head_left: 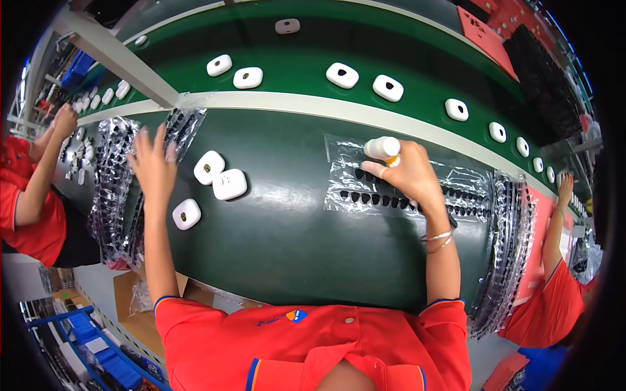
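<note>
My right hand (412,173) is closed around a small white bottle (381,148) with a yellow-orange part. It is held over a clear plastic sheet (336,156) carrying rows of small black pieces (375,199). My left hand (154,163) has its fingers spread and nothing in them. It hovers above or rests against other clear strips (116,176) of black pieces; I cannot tell whether it touches. Just right of my left forearm lie two white rounded cases (209,168) side by side. A third white case (187,214) lies nearer to me.
Beyond a pale rail (274,101), a green belt (215,85) carries several white cases (342,75). A grey post (124,65) rises at the left. More plastic strips (508,247) hang over the table's right side. Co-workers' arms (42,163) reach in at both sides.
</note>
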Motion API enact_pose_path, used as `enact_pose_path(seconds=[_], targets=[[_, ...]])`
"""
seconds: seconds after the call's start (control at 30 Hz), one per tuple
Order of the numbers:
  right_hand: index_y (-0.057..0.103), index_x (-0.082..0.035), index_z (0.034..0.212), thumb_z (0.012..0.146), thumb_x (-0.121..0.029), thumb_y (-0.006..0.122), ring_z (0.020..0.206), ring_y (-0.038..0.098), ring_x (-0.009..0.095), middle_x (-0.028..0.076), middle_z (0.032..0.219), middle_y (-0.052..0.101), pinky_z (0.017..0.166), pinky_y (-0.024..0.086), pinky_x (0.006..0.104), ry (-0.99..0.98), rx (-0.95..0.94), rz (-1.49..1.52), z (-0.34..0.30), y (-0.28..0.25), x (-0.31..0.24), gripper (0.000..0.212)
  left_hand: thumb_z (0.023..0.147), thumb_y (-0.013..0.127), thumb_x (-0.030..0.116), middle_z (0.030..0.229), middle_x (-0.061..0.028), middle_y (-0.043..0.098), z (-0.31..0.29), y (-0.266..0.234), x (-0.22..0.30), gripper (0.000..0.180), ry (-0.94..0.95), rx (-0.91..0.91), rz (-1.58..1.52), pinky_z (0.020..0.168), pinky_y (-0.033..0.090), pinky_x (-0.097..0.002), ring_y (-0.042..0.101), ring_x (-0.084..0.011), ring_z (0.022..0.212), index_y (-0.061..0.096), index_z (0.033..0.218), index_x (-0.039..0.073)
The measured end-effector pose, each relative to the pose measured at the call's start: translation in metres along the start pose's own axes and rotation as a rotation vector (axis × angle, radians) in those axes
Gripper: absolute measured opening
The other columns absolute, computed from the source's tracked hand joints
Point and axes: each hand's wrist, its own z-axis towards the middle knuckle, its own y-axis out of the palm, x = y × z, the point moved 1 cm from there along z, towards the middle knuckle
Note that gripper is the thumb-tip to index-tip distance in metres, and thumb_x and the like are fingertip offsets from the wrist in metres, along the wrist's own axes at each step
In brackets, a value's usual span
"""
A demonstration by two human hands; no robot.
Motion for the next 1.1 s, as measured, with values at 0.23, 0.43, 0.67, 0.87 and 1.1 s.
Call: enact_pose_path(seconds=[0.23,0.43,0.67,0.87,1.1], targets=[[0.065,0.0,0.076,0.063,-0.033,0.076,0.074,0.061,0.035,0.02,0.072,0.062,0.065,0.047,0.0413,0.06,-0.014,-0.064,0.007,0.038,0.009,0.037,0.079,0.061,0.025,0.12,-0.0094,0.052,-0.043,-0.039,0.183,0.041,1.089,-0.225,-0.84,0.099,0.033,-0.0389,0.048,-0.0231,0.113,0.054,0.114,0.006],[0.064,0.004,0.085,0.066,-0.018,0.074,0.049,0.06,0.022,0.016,0.061,0.061,0.048,0.046,0.0331,0.067,-0.1,-0.035,0.013,0.03,0.016,0.03,0.08,0.06,0.028,0.112,-0.0049,0.056,-0.037,-0.03,0.2,0.031,1.052,-0.39,-0.843,0.089,0.038,-0.0341,0.053,-0.0186,0.102,0.058,0.101,0.005],[0.063,0.004,0.084,0.07,-0.01,0.069,0.039,0.047,0.008,0.005,0.058,0.057,0.036,0.036,0.024,0.079,-0.117,0.185,0.008,-0.003,0.021,0.021,0.077,0.064,0.02,0.102,-0.0074,0.058,0.012,-0.018,0.199,0.026,0.899,-0.418,-1.105,0.089,0.036,-0.0366,0.053,-0.0244,0.1,0.058,0.098,0.007],[0.061,0.002,0.088,0.071,-0.01,0.069,0.041,0.044,0.005,0.003,0.061,0.058,0.036,0.034,0.0201,0.115,-0.014,0.25,-0.004,-0.032,-0.005,0.023,0.065,0.069,0.013,0.122,-0.0179,0.049,0.116,0.071,0.14,0.07,0.289,-0.149,-0.648,0.095,0.038,-0.0384,0.049,-0.032,0.112,0.039,0.129,0.008],[0.061,0.001,0.089,0.074,-0.008,0.068,0.042,0.043,0.004,0.002,0.069,0.06,0.036,0.034,0.0188,0.105,0.164,0.494,-0.015,-0.04,-0.012,0.019,0.065,0.068,-0.003,0.108,-0.0057,0.055,0.092,0.038,0.212,0.056,0.239,-0.488,-1.486,0.081,0.047,-0.0274,0.056,-0.0163,0.097,0.046,0.115,0.004]])
